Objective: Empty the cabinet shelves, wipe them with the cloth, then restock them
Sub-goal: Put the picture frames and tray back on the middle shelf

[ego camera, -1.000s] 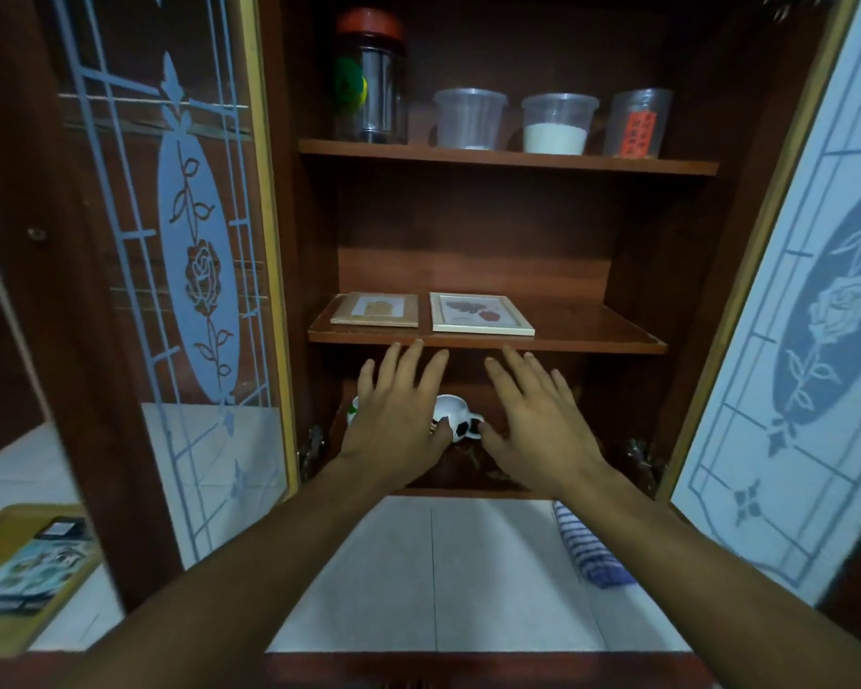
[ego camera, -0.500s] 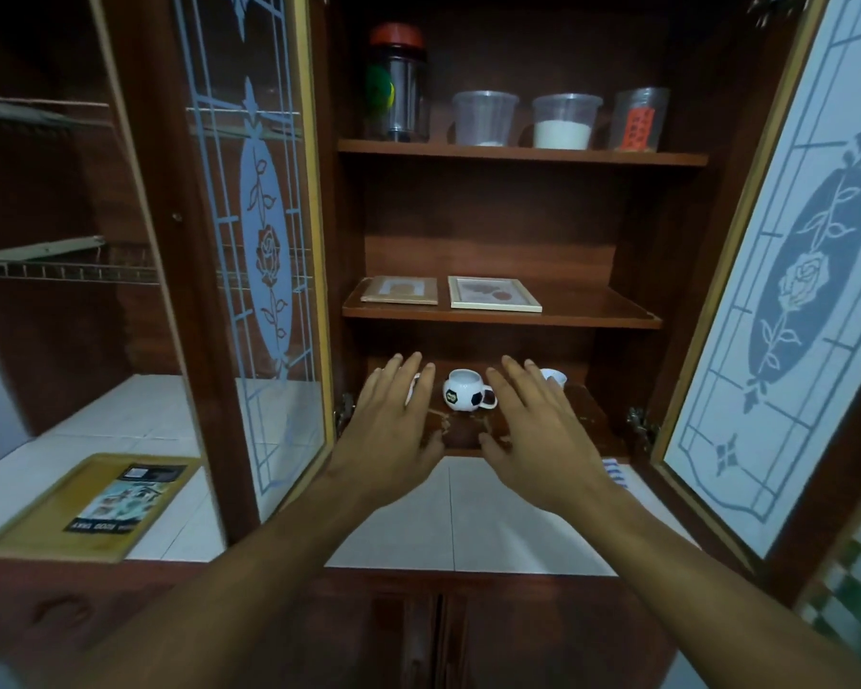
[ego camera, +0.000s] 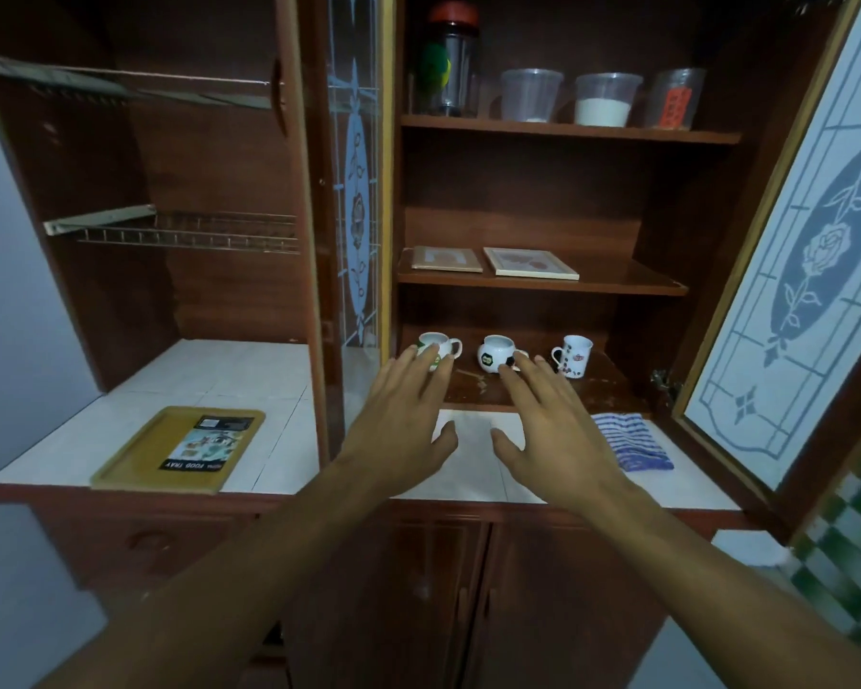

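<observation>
The wooden cabinet stands open with three shelves. The top shelf (ego camera: pixel 567 130) holds a dark red-lidded jar (ego camera: pixel 449 62) and three clear plastic cups (ego camera: pixel 603 99). Two flat framed pictures (ego camera: pixel 530 263) lie on the middle shelf (ego camera: pixel 632 285). The bottom shelf (ego camera: pixel 612 385) carries three mugs: a white-green one (ego camera: pixel 438 344), a round black-and-white one (ego camera: pixel 495 354) and a flowered one (ego camera: pixel 573 356). My left hand (ego camera: pixel 402 415) and my right hand (ego camera: pixel 550 420) hover flat, fingers spread and empty, just in front of the mugs. A blue striped cloth (ego camera: pixel 632 440) lies on the counter at the right.
A yellow food tray (ego camera: pixel 180 450) lies on the white tiled counter (ego camera: pixel 249 370) at the left. Both glass doors (ego camera: pixel 791 251) swing outward. A wire rack (ego camera: pixel 185 231) hangs in the left compartment. Closed lower doors (ego camera: pixel 468 589) sit below.
The view has pulled back and down, so all three mugs and the counter now show. Both hands stayed spread and empty, now lower relative to the shelves.
</observation>
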Demonstrator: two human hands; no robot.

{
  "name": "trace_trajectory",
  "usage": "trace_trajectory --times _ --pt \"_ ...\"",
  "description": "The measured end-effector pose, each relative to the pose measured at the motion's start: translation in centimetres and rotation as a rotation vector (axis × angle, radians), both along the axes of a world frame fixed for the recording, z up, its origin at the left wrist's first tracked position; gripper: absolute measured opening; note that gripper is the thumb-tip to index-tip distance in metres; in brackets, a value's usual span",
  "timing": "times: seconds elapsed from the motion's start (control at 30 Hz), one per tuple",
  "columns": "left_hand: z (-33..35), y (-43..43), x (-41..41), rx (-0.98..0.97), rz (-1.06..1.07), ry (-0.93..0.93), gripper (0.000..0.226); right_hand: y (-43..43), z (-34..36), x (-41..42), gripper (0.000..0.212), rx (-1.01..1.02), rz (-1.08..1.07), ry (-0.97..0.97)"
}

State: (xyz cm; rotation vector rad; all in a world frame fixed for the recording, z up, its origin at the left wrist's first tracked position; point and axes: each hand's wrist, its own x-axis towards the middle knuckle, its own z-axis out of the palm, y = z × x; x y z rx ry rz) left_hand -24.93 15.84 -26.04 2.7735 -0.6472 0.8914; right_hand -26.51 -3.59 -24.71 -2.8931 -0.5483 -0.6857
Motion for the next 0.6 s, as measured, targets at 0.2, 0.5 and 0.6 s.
trace_trajectory --times 0.2,0.5,0.6 --pt "-1.3 2.0 -3.8 -0.046 0.040 0.019 0.071 1.9 -0.7 -3.1 0.073 0.012 0.062 0.029" --pt "-1.3 6.3 -10.1 -0.031 0.124 0.072 0.074 5.2 -0.8 -7.4 0.073 0.043 0.119 0.100" --pt "-1.6 8.2 -11.2 -0.033 0.166 0.014 0.073 7.0 -1.1 -8.2 0.072 0.051 0.132 0.132"
